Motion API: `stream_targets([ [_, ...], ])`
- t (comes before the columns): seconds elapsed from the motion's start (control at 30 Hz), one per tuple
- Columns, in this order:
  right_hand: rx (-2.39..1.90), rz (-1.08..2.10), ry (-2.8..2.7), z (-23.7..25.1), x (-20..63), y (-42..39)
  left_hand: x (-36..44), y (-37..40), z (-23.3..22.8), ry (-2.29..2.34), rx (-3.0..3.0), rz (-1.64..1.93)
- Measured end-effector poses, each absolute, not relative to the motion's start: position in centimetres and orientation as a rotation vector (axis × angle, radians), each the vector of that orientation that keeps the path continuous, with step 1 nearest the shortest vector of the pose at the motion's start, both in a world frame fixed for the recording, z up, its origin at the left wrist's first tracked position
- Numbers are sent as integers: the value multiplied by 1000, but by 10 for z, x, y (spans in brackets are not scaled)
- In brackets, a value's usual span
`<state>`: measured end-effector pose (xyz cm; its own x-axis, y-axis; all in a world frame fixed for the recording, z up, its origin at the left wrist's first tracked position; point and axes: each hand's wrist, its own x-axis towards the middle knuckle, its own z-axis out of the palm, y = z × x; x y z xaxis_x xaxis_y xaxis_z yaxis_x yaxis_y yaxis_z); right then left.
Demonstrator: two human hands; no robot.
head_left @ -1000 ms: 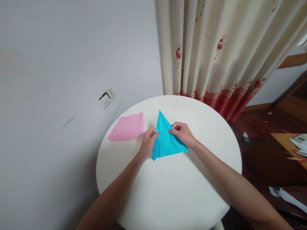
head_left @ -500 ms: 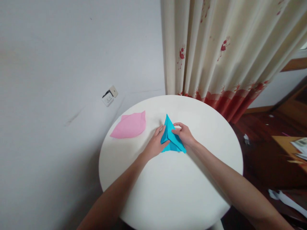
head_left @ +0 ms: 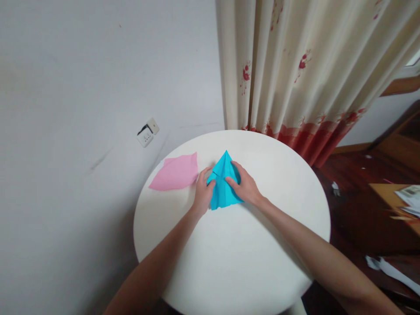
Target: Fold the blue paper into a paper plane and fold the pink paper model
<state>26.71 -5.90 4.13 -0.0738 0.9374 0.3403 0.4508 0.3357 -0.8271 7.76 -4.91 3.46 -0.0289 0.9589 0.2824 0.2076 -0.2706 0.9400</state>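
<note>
A folded blue paper (head_left: pixel 222 183) with a pointed far tip lies on the round white table (head_left: pixel 236 253). My left hand (head_left: pixel 202 192) grips its left edge with thumb and fingers. My right hand (head_left: pixel 244 186) lies flat on the paper's right side, fingers pressing it down to the table. Left of them rests a folded pink paper (head_left: pixel 175 173), untouched.
A cream curtain with red flowers (head_left: pixel 295 70) hangs behind the table. A white wall with a socket (head_left: pixel 146 132) is at the left. Dark wooden floor with paper scraps (head_left: pixel 387 269) and a wooden desk corner (head_left: pixel 398 199) lie to the right.
The blue paper has been folded narrower and laid flat. My right hand went from pinching it to pressing on it, and my left hand shifted along its left edge.
</note>
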Motion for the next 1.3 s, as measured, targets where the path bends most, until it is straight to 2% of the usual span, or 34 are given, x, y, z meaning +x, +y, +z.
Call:
stream_targets([
  [0.27,-1069,764,-1712,34,274,-51,73,-44,36,1293,1471,1275],
  [0.5,-1243,1027,-1281,28,277,-39,66,-34,35,1365,1507,1518],
  [0.77,-1245,762,-1383,33,284,-37,60,-33,39,1469,1641,1438],
  [0.93,-1240,754,-1621,35,287,-41,56,-29,36,1552,1505,1349],
  [1.1,-1215,765,-1712,40,295,-40,55,-27,33,1374,1228,1401],
  [1.2,-1236,861,-1710,35,298,-36,52,-25,30,1248,1210,1420],
  [1.3,-1281,792,-1678,26,298,-33,50,-22,25,1297,1282,1420],
])
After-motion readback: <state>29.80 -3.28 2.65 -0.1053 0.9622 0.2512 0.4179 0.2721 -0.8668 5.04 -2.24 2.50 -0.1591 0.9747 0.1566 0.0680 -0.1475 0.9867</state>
